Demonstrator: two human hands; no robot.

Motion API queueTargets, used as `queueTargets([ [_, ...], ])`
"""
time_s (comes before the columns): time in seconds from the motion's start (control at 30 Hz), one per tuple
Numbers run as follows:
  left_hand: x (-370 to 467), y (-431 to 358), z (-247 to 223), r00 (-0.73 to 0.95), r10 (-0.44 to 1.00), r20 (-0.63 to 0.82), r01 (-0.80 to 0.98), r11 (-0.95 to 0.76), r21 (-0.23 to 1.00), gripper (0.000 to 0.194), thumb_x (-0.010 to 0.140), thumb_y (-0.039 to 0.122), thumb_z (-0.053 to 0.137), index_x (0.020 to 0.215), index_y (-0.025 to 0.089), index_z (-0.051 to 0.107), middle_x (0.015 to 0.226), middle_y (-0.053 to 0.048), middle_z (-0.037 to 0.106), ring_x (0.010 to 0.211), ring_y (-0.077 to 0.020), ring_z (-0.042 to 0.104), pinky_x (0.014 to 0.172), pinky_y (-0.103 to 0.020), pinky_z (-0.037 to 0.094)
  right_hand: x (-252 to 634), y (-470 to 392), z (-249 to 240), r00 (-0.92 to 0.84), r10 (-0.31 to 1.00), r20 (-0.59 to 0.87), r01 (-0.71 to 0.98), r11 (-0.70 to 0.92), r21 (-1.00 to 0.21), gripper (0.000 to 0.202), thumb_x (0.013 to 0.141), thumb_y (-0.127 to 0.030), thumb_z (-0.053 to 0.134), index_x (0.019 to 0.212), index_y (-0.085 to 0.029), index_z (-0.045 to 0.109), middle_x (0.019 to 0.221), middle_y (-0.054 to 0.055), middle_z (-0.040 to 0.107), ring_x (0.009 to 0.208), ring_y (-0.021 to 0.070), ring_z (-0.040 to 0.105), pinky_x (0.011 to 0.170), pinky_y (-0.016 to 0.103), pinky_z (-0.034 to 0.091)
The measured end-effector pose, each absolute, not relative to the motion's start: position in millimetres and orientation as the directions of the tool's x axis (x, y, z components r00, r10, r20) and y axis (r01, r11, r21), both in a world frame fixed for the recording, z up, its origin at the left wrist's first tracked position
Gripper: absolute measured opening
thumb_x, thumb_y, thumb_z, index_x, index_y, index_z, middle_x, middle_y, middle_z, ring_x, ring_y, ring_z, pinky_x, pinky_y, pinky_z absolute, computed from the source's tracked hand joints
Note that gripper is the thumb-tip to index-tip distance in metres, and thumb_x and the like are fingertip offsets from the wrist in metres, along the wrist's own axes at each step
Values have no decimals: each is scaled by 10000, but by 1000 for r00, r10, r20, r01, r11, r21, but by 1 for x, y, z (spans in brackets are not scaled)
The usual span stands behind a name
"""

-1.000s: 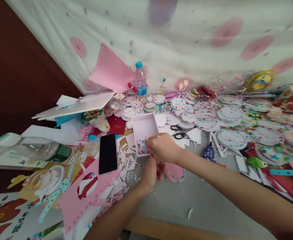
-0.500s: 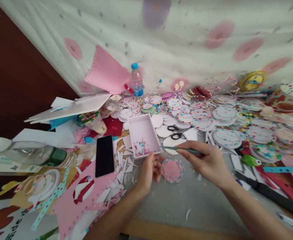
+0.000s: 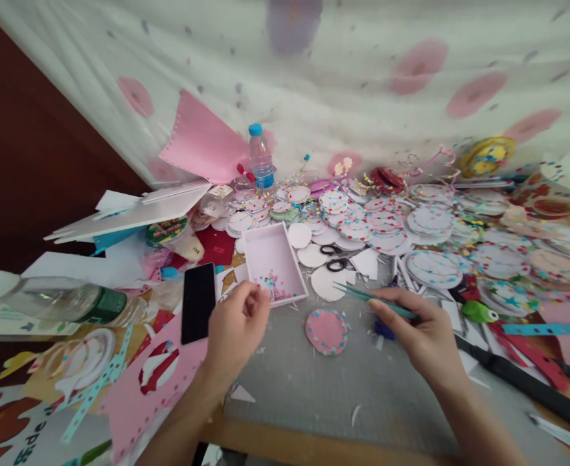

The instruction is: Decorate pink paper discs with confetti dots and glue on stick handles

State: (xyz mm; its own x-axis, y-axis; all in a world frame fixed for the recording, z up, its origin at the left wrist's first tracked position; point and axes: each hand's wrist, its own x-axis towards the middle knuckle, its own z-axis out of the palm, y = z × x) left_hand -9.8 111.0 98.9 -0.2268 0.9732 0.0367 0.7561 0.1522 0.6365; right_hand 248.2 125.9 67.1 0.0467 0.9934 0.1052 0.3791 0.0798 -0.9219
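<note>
My right hand (image 3: 411,323) grips teal tweezers (image 3: 370,298), whose tips point left and stand slightly apart with nothing seen between them. At the lower left corner of a shallow white box (image 3: 292,272), my left hand (image 3: 241,320) has its fingers curled in. What those fingers hold, if anything, is hidden. Small pink, blue and red dots (image 3: 275,285) lie inside the box, toward its near end. Between my hands a pink disc (image 3: 327,332) edged with blue and red dots rests on the grey cutting mat (image 3: 304,395).
Black-handled scissors (image 3: 336,259) and white paper discs (image 3: 328,283) lie behind the mat. Many dotted discs (image 3: 433,268) are heaped across the back. A phone (image 3: 198,303), paper scraps and a large bottle (image 3: 66,299) are at left. A small dark blue object (image 3: 385,329) lies beside my right hand.
My left hand has moved left, from beside the pink disc to the box's left corner. The tweezers have drawn back right from the box, and their tips have spread.
</note>
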Motion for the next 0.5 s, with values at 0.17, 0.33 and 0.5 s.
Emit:
queueTargets([
  [0.17,-38,143,87,-216,964,-157,928,252,274,347,820,473,495,604,202,508,610,-13,579,596,-175,559,516,-251,273,233,113,73,117,989,88,323,46,-945,197,754,-399,669,787,-210,714,735,19,698,601,142,588,487,210,429],
  [0.33,-38,141,90,-222,972,-76,946,233,224,241,868,283,390,757,180,577,788,-89,651,781,-237,623,616,-279,354,240,92,79,136,984,116,353,61,-934,174,771,-384,660,810,-222,709,724,16,701,566,150,603,415,214,393],
  [0.5,-47,113,107,-321,945,60,772,224,595,240,865,325,397,936,179,574,871,-83,662,884,-264,611,755,-329,425,254,70,78,203,963,176,396,84,-915,143,795,-381,651,849,-256,696,727,8,700,498,156,585,373,238,385],
])
